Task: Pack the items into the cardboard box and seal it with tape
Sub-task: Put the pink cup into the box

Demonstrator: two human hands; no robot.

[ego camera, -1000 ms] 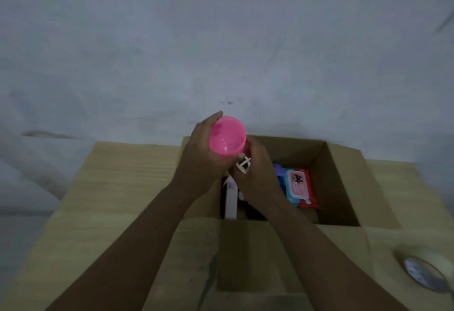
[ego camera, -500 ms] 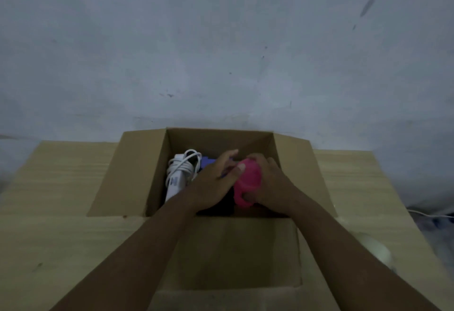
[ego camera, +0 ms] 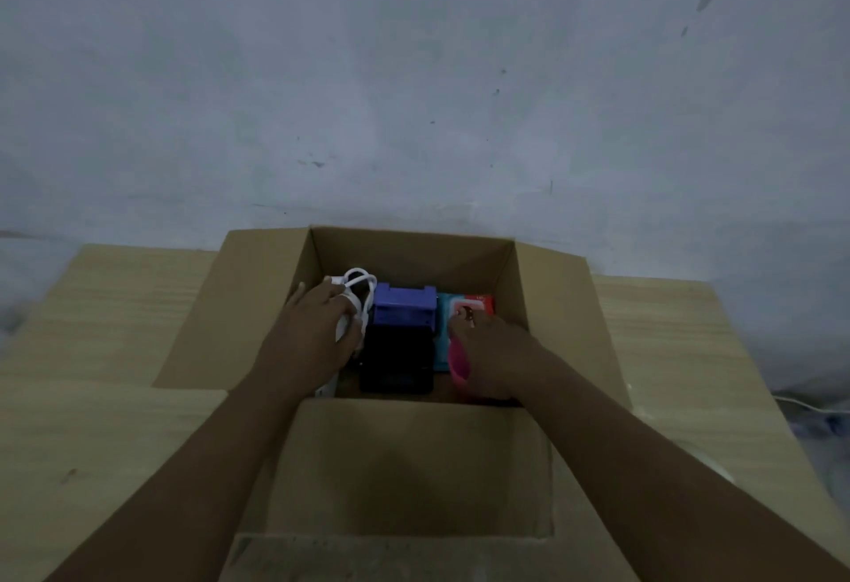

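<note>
Lowered since earlier, the cup [ego camera: 459,367] is held in the near-right corner of the box [ego camera: 414,259] by the curled right grip [ego camera: 494,349]. The left grip [ego camera: 306,342] is curled over the cable [ego camera: 363,282]. Packing is judged underway; next, release is called for, then flaps closed.

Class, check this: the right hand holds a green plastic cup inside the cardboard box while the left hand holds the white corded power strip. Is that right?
No: the head view shows a pink plastic cup, not green. The right hand holds it inside the cardboard box while the left hand holds the white corded power strip.
</note>
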